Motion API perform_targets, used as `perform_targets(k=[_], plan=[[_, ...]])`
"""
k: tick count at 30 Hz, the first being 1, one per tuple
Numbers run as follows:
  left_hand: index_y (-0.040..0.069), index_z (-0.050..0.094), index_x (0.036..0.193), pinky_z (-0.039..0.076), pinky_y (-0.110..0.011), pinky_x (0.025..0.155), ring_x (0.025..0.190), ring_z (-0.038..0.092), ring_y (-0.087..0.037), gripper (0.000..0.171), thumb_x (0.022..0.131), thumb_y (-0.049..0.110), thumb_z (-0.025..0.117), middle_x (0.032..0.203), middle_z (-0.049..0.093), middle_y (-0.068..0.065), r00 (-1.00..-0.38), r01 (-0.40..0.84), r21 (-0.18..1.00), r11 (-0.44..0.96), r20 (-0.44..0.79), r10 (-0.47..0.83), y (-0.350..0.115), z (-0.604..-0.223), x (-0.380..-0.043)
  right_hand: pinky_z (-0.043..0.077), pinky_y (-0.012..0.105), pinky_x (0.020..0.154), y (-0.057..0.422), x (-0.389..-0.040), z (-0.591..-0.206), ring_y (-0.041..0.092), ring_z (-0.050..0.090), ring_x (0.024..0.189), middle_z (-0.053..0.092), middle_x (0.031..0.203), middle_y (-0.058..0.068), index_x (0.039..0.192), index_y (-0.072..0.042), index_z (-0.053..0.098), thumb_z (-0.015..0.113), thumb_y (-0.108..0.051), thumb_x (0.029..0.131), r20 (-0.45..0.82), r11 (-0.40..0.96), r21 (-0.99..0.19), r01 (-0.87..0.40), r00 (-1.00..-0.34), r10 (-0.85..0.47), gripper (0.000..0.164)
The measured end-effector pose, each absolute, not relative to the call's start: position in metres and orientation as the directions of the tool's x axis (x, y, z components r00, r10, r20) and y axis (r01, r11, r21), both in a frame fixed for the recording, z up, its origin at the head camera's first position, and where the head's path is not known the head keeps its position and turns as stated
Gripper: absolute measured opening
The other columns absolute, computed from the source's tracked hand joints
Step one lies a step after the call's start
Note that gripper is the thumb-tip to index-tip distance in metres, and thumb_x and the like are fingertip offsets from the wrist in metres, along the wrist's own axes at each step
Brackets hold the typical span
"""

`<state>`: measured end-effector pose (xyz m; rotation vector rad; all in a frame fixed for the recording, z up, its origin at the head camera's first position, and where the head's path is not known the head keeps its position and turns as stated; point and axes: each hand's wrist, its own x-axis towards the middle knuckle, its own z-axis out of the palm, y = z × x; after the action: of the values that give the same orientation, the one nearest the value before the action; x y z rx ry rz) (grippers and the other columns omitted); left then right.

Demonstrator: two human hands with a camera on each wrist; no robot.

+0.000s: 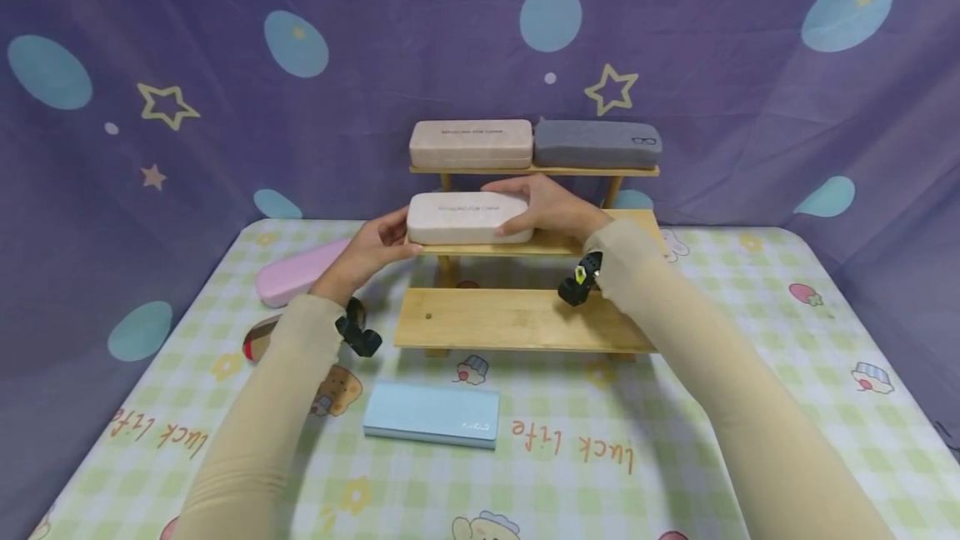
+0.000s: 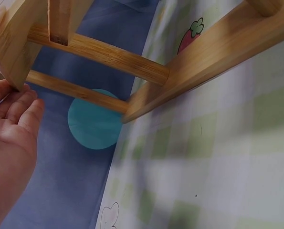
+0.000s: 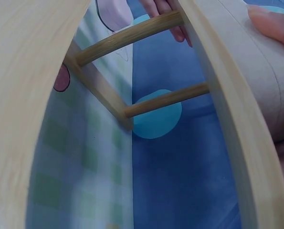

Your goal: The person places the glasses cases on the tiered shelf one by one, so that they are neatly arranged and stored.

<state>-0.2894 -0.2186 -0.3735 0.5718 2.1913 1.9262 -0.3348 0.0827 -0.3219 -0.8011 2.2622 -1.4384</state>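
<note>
A white glasses case [image 1: 468, 219] with lettering on its lid lies on the left part of the middle shelf [image 1: 570, 242] of a wooden stand. My right hand [image 1: 551, 205] grips its right end, thumb at the front and fingers over the back. In the right wrist view the case [image 3: 256, 62] sits against the shelf board. My left hand [image 1: 367, 248] is at the case's left end, its thumb by the shelf's front edge. The left wrist view shows the left fingers [image 2: 25, 107] loosely bent, touching the board's end corner [image 2: 13, 71].
On the top shelf sit a beige glasses case [image 1: 471, 148] and a grey one [image 1: 597, 146]. The bottom shelf [image 1: 510, 319] stands in front. A light blue case [image 1: 431, 415] lies on the checked tablecloth [image 1: 570, 498]. Left of the stand are a pink case [image 1: 296, 275] and a partly covered brown one [image 1: 258, 340].
</note>
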Motion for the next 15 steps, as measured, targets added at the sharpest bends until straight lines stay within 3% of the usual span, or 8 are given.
perform_targets(k=[15], plan=[[-0.001,0.022,0.148,0.042,-0.016,0.094,0.135,0.033,-0.033,0.074,0.085,-0.011,0.06,0.151,0.027,-0.019,-0.916,0.163,0.984,0.07,0.125,0.38,-0.218,-0.3741,-0.2895,0.042,0.032,0.088,0.0867,-0.3321,-0.3199,0.02,0.055,0.099,0.062,0.122,0.006,0.138,-0.015,0.051,0.081,-0.012,0.072,-0.02,0.351,-0.898,-0.266,-0.772,-0.636,0.073]])
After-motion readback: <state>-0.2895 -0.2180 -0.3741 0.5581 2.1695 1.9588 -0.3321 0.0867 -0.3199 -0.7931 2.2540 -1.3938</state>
